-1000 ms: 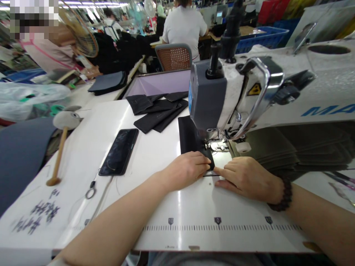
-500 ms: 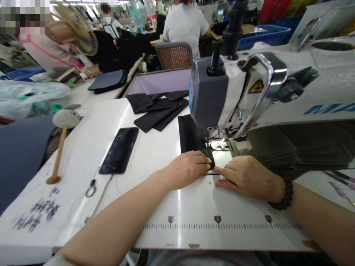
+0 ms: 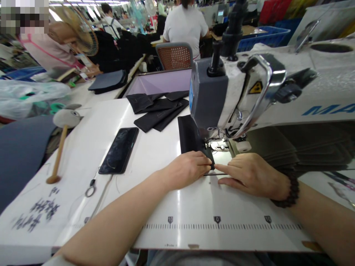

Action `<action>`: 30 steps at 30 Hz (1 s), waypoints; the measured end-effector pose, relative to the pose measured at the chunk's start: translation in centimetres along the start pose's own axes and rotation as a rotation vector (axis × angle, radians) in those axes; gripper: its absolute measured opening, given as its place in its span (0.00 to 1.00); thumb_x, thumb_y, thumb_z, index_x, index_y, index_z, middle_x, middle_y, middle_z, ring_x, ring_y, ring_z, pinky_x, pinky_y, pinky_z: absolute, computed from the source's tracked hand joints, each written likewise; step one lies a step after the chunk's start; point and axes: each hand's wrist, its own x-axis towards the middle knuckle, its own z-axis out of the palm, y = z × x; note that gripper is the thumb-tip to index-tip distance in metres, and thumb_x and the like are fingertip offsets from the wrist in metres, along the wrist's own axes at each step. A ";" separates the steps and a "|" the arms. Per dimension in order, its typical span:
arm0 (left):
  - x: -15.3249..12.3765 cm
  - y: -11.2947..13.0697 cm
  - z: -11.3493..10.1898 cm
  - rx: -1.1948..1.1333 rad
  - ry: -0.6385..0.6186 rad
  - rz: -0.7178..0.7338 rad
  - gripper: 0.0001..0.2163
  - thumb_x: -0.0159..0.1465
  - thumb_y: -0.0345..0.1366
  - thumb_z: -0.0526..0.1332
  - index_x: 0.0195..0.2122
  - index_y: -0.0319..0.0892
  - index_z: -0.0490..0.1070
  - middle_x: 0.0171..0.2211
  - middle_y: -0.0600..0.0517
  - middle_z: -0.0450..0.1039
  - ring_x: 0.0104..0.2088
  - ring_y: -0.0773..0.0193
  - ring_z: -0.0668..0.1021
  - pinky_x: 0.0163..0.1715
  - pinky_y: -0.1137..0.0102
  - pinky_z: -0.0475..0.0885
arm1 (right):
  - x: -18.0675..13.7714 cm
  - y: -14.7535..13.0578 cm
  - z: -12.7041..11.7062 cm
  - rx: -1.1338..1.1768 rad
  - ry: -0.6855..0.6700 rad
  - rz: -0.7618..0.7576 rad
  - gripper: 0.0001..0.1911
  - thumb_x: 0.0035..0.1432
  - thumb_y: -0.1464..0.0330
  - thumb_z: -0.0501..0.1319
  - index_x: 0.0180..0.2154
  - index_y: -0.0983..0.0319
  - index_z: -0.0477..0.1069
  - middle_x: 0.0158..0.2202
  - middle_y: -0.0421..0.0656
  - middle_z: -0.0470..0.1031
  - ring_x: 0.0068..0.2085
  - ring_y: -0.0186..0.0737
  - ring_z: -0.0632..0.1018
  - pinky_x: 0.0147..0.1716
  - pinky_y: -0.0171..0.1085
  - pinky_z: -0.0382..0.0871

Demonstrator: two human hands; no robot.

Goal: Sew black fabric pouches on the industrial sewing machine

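Busy sewing floor behind all this — a co-worker in a white shirt (image 3: pixel 184 27) sits facing away, with a mesh-backed chair (image 3: pixel 174 57) just behind. Up front is a white desk (image 3: pixel 199 207) with a ruler scale printed near its edge and a sewing machine (image 3: pixel 209 96) on the right side.

So, the black fabric piece (image 3: pixel 190 135): it lies flat just left of the needle area, long axis running away from the person, its right side reaching the presser foot (image 3: pixel 208 145). Most of it stretches forward of the left hand (image 3: pixel 188 168), which is the nearer one and covers part of the near end. That left grip has its fingers bunched on the fabric by the near right corner; can't tell whether it's pinching or only pressing.

Right hand (image 3: pixel 251 173) comes in from the other side — index finger stretched to that same corner, at or just about touching the edge, thumb well apart below it, nothing held between them. Loose black pieces (image 3: pixel 159 114) lie beyond.
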 end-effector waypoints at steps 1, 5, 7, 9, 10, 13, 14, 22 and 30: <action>0.0 0.0 0.0 0.003 -0.006 -0.002 0.09 0.64 0.30 0.52 0.36 0.32 0.71 0.39 0.46 0.72 0.42 0.60 0.71 0.44 0.68 0.68 | 0.0 0.0 0.1 -0.009 -0.013 0.006 0.24 0.64 0.59 0.42 0.39 0.66 0.70 0.22 0.42 0.70 0.24 0.36 0.69 0.25 0.35 0.57; -0.1 0.2 -0.2 0.020 -0.034 -0.022 0.09 0.64 0.29 0.51 0.38 0.34 0.70 0.40 0.47 0.71 0.43 0.61 0.71 0.44 0.67 0.68 | 0.1 -0.2 0.5 -0.028 -0.105 0.036 0.19 0.62 0.60 0.48 0.40 0.66 0.70 0.23 0.42 0.71 0.25 0.37 0.70 0.24 0.35 0.57; -0.1 0.3 -0.3 0.029 -0.047 -0.035 0.09 0.64 0.29 0.51 0.38 0.34 0.70 0.40 0.47 0.71 0.43 0.61 0.71 0.44 0.66 0.68 | 0.2 -0.3 0.5 -0.032 -0.114 0.045 0.17 0.61 0.60 0.50 0.40 0.66 0.70 0.23 0.41 0.71 0.24 0.37 0.70 0.24 0.35 0.57; 0.0 0.4 -0.5 0.031 -0.055 -0.044 0.09 0.64 0.30 0.51 0.36 0.34 0.71 0.39 0.47 0.72 0.43 0.61 0.71 0.42 0.66 0.69 | 0.2 -0.4 0.5 -0.031 -0.103 0.046 0.17 0.61 0.60 0.50 0.40 0.66 0.70 0.23 0.41 0.70 0.24 0.36 0.70 0.24 0.35 0.56; 0.0 0.4 -0.6 0.028 -0.058 -0.047 0.09 0.65 0.30 0.51 0.36 0.34 0.71 0.38 0.47 0.72 0.43 0.61 0.71 0.42 0.67 0.69 | 0.2 -0.4 0.5 -0.029 -0.095 0.046 0.17 0.61 0.60 0.50 0.40 0.66 0.70 0.22 0.41 0.70 0.24 0.36 0.70 0.24 0.35 0.56; -0.1 0.2 -0.7 0.016 -0.067 -0.052 0.10 0.64 0.30 0.51 0.35 0.34 0.71 0.38 0.47 0.72 0.43 0.60 0.71 0.42 0.66 0.69 | 0.2 -0.5 0.6 -0.031 -0.092 0.051 0.16 0.61 0.61 0.51 0.40 0.66 0.70 0.22 0.41 0.70 0.24 0.36 0.70 0.24 0.35 0.56; -0.1 0.1 -0.6 0.013 -0.070 -0.053 0.09 0.64 0.30 0.51 0.35 0.34 0.71 0.38 0.47 0.72 0.43 0.60 0.71 0.43 0.66 0.68 | 0.3 -0.6 0.6 -0.034 -0.094 0.056 0.16 0.61 0.60 0.51 0.40 0.66 0.70 0.22 0.41 0.70 0.24 0.36 0.70 0.24 0.35 0.56; -0.3 -0.2 -0.4 -0.023 -0.037 -0.041 0.07 0.63 0.28 0.53 0.34 0.34 0.70 0.37 0.46 0.72 0.43 0.63 0.71 0.44 0.69 0.68 | 0.4 -0.5 0.9 -0.035 -0.079 0.083 0.18 0.62 0.59 0.49 0.41 0.65 0.70 0.22 0.41 0.70 0.24 0.36 0.70 0.24 0.35 0.56; -0.2 -0.6 -0.2 -0.067 -0.018 -0.143 0.07 0.63 0.28 0.53 0.35 0.34 0.71 0.39 0.46 0.71 0.42 0.63 0.71 0.44 0.70 0.68 | 0.5 -0.3 1.4 -0.025 -0.074 0.133 0.18 0.61 0.60 0.50 0.43 0.66 0.68 0.25 0.42 0.71 0.26 0.37 0.71 0.25 0.35 0.58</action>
